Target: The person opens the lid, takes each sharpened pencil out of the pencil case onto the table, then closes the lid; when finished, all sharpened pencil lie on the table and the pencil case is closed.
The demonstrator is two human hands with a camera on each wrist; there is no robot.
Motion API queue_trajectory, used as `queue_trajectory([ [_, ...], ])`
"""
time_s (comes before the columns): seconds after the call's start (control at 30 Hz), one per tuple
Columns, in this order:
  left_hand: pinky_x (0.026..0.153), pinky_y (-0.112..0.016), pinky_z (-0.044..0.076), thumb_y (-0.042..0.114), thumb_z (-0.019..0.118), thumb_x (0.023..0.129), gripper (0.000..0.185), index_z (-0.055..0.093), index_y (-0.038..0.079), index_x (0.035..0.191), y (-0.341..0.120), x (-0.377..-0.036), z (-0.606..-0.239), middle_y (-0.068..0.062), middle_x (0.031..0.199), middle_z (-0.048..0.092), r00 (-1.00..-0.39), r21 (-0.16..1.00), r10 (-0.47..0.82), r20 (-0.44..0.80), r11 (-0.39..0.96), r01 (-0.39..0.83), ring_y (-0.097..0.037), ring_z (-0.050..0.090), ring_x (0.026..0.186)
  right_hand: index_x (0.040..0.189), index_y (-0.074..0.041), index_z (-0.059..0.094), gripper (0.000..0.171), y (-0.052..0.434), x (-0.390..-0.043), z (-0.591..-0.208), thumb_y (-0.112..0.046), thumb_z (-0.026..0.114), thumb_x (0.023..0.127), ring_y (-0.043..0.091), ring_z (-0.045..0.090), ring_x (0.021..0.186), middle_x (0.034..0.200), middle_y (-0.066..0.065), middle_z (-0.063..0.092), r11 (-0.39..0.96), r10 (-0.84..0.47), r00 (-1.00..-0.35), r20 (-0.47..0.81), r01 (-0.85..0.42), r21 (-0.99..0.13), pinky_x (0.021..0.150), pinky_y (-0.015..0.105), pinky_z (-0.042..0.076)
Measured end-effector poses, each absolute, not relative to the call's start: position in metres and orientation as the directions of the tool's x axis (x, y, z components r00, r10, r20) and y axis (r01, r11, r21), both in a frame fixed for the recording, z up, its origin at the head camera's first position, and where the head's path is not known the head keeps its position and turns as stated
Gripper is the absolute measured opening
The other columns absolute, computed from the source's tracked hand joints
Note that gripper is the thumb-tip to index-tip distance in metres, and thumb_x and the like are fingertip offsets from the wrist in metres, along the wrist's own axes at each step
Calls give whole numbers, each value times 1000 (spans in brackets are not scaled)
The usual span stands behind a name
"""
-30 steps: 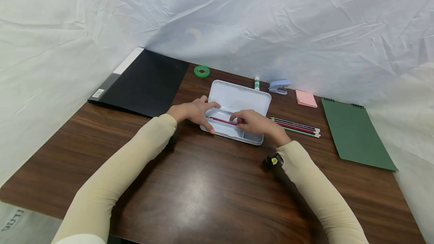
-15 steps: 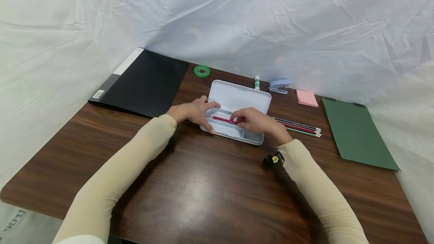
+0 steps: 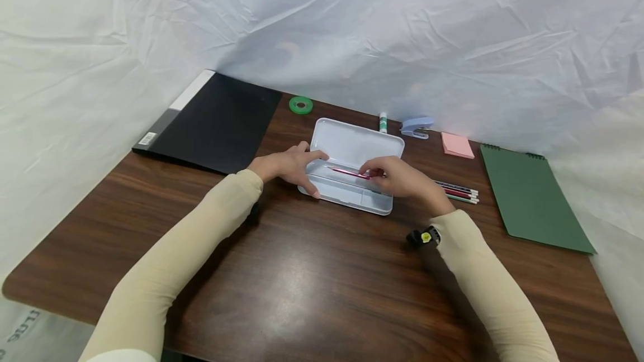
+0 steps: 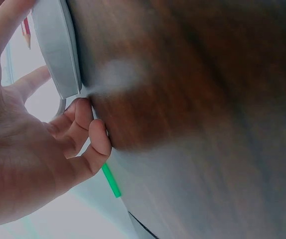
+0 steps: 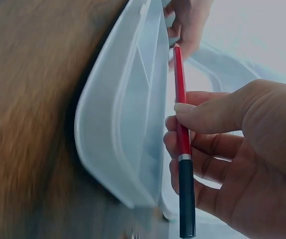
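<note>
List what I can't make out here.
Head view: left ends of the pencil row, hidden behind the right hand.
Head view: barcode label on the black folder, too small to read.
Right wrist view: parts of the pencil box and left hand, cut off by the top edge.

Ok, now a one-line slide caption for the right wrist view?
Right hand pinches a dark-ended red pencil at an open white case, left hand at its far end.

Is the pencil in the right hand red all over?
No, the pencil in the right hand is red with a dark end.
</note>
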State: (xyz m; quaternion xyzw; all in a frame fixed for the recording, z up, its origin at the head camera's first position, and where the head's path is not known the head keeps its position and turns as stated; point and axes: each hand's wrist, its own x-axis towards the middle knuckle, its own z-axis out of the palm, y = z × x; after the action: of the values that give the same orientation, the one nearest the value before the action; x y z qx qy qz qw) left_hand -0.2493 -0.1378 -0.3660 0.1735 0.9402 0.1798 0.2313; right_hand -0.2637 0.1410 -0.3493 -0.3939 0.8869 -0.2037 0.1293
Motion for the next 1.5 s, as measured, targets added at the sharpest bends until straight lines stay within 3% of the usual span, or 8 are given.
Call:
queue_trajectory([
  [0.27,106,-44,40,54,83,75,99,31,30,155,-133,-249,-363,-17,143,30,-827,406,416,-378,877,255,-30,36,131,116,-4,71,26,187,-260,-341,3,63,93,25,59,92,109,13,71,674,-685,-723,-86,-584,-453,87,45,53],
  [0.53,107,-45,39,55,83,75,99,30,31,155,-133,-249,-362,-16,144,29,-821,411,418,-389,876,251,-30,35,132,116,-5,71,24,238,-258,-334,0,63,94,24,57,87,109,13,71,761,-585,-800,-132,-485,-431,73,34,50],
  [1.07,107,-45,38,55,83,75,100,29,31,155,-133,-249,-362,-16,145,28,-819,414,417,-394,876,248,-31,34,133,111,-3,72,18,304,-253,-346,-3,66,94,8,57,86,108,13,72,791,-523,-831,-190,-390,-472,73,25,50],
  [1.3,107,-45,39,55,82,75,99,29,31,155,-133,-249,-362,-17,146,28,-823,407,407,-398,882,239,-30,35,132,104,-4,74,15,304,-253,-357,0,69,90,11,55,81,98,9,71,795,-527,-836,-155,-420,-437,71,26,47],
  [1.5,107,-45,39,55,83,76,99,29,31,155,-133,-247,-361,-17,145,28,-822,415,409,-396,879,237,-30,35,132,100,-2,72,14,292,-251,-362,3,70,87,22,58,82,91,10,70,836,-477,-867,-145,-397,-379,75,39,50],
])
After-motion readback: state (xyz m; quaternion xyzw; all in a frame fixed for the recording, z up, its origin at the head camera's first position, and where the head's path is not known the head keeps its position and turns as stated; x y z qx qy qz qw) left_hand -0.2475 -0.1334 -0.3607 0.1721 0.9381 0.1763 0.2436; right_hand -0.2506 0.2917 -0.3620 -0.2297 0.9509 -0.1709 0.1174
